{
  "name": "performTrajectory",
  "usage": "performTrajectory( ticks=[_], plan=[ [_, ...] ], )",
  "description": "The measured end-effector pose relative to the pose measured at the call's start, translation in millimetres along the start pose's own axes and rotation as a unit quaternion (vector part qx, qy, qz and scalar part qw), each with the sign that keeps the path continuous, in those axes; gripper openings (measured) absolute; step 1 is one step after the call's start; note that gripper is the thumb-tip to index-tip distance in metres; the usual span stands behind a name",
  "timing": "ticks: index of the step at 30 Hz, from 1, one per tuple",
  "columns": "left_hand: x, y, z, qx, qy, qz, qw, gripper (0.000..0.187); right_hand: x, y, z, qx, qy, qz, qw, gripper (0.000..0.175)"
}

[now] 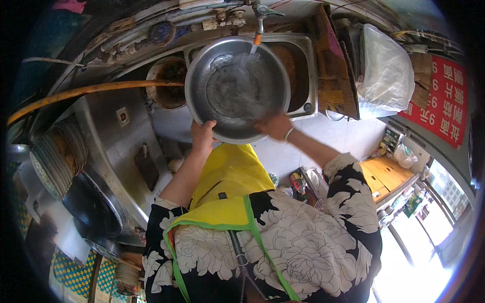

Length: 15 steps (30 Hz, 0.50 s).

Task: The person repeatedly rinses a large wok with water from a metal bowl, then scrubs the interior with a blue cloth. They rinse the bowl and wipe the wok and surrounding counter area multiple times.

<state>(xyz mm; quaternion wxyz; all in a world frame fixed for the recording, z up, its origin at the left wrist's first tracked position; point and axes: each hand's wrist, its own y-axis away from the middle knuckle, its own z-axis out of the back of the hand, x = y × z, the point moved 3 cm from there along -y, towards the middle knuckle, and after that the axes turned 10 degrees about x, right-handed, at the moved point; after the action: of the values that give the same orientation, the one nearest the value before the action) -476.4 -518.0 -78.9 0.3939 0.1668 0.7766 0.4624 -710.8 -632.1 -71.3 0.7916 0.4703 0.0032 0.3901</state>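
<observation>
A large round metal basin (227, 121) rests over the steel sink (311, 75), under a tap (260, 22) with an orange-ended spout. Water runs from the spout into the basin and ripples across its bottom. My left hand (203, 134) grips the basin's near-left rim, thumb on top of the edge. My right hand (273, 127) is blurred at the near-right part of the basin, its fingers over the inside wall; whether it holds anything cannot be made out. A pale bracelet circles the right wrist.
Left of the basin stands a round, stained bucket (155, 94), with a long wooden handle (94, 89) reaching towards it. Cardboard (335, 75) stands upright along the sink's right side, beside a translucent plastic bag (386, 72). A black wok (93, 204) lies at the lower left.
</observation>
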Motion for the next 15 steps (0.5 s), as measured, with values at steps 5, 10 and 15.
performTrajectory(
  ticks=[5,10,15],
  plan=[
    [-3,11,-18,0.001,-0.041,-0.021,0.999,0.067,-75,-56,41,-0.008,0.39,-0.117,0.913,0.071],
    [-5,9,-21,-0.001,-0.034,-0.023,0.999,0.065,-29,-104,25,0.031,-0.075,-0.091,0.993,0.067],
    [-11,11,-12,0.007,-0.037,-0.003,0.999,0.074,-62,-82,32,-0.062,0.31,-0.114,0.942,0.059]
  ],
)
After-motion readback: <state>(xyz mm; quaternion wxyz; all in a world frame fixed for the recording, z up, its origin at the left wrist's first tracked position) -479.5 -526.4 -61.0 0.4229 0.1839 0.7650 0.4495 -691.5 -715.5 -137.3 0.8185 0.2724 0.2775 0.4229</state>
